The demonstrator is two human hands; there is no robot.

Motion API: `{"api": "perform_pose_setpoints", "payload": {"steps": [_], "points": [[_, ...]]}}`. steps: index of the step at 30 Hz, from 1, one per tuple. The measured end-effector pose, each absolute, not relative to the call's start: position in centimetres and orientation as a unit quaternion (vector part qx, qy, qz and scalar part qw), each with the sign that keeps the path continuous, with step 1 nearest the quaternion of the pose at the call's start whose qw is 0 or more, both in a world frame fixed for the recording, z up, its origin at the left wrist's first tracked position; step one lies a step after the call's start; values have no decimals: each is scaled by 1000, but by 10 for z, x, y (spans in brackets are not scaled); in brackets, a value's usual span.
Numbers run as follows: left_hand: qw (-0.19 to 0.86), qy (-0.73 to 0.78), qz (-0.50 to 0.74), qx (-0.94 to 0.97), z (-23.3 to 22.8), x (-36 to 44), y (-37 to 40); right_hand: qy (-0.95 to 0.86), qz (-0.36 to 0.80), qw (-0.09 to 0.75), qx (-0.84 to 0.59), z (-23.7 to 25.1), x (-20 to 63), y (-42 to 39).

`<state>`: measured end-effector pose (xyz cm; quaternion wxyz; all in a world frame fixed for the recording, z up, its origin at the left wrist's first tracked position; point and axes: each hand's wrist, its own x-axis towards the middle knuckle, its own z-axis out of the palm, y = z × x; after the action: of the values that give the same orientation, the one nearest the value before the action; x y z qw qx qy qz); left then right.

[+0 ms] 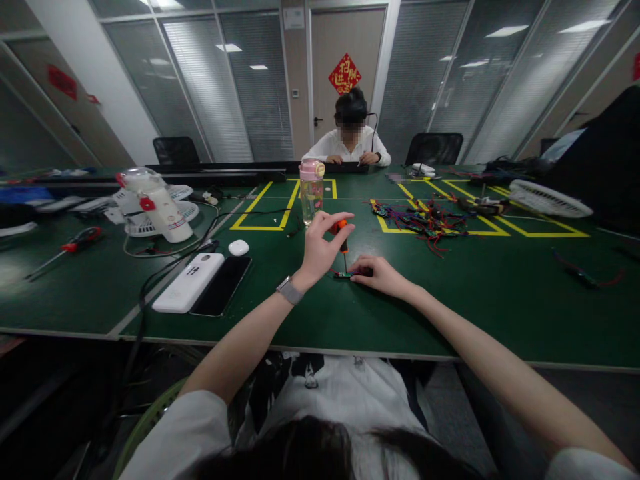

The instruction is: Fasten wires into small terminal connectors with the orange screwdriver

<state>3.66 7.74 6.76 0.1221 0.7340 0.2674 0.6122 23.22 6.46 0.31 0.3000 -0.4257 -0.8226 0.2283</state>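
My left hand (323, 248), with a watch on its wrist, has its thumb and fingers closed around the handle of a small screwdriver (344, 248). The handle is orange and black, and the shaft points straight down. Its tip meets a small green circuit board (342, 275) lying on the table; what lies right under the tip is too small to make out. From the right, my right hand (383, 275) pinches the board's end between thumb and fingers, low on the table surface. Reddish wires show at the board's left end.
Ahead stands a pink-lidded bottle (312, 190). A heap of wired boards (430, 217) lies right of it. To my left are a white power bank (189, 283), a phone (221, 287), an earbud case (239, 248), cables and another screwdriver (75, 247). A person (350, 133) sits opposite.
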Motion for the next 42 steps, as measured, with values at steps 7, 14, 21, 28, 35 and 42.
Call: {"api": "perform_pose_setpoints", "payload": {"steps": [7,14,21,28,35,42], "points": [[144,228,586,764,67,37,79,-823,231,297,-425,2,232,65],[105,253,595,756,68,36,76,-821,232,298,-429,4,232,64],[147,216,568,780,68,38,75,-823,226,303,-424,5,231,64],[103,255,604,748,67,39,77,-821,230,300,-428,4,232,64],[133,226,597,758,69,39,76,-824,226,299,-424,2,232,65],[125,245,615,739,72,36,76,-822,225,298,-429,3,232,64]]}}
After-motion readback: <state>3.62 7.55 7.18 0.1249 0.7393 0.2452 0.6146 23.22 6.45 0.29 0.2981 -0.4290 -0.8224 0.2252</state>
